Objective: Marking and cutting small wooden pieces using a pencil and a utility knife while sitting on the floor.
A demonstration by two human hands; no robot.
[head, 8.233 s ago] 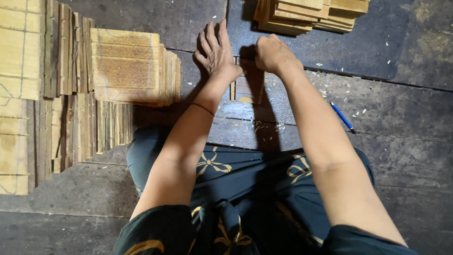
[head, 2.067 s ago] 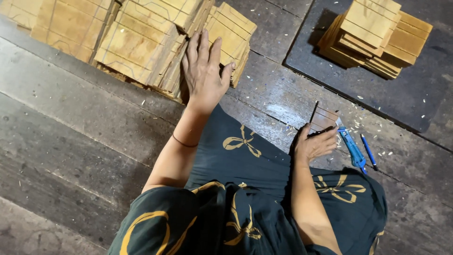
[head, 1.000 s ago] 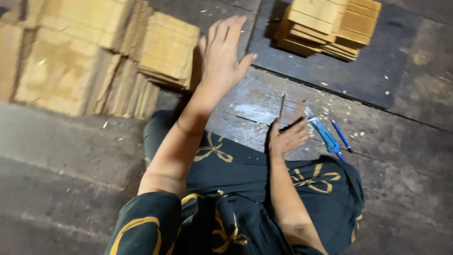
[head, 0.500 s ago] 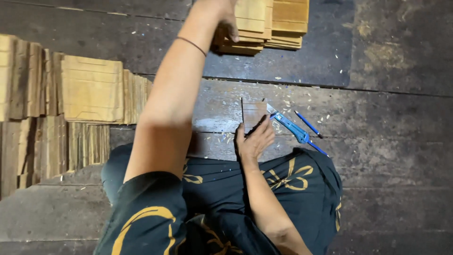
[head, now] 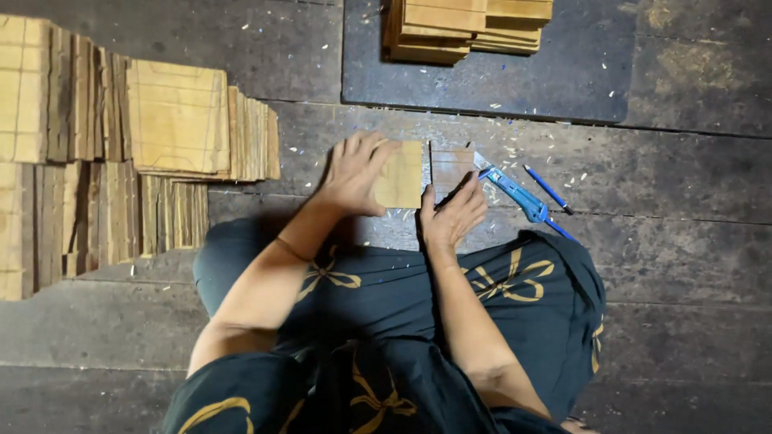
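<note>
My left hand holds a small pale square wooden tile flat against the dark plank floor in front of my lap. Right beside it lies a darker square tile. My right hand rests just below that darker tile and grips a thin dark tool, its tip pointing up toward the tile. What kind of tool it is cannot be made out.
A blue utility knife and a blue pen lie to the right of my right hand. Large piles of wooden tiles fill the left side. Another stack sits on a dark mat ahead. Wood shavings dot the floor.
My left arm reached out to the far stack, then came back with a pale tile and set it down beside the darker tile. My right hand stayed by the tile.
</note>
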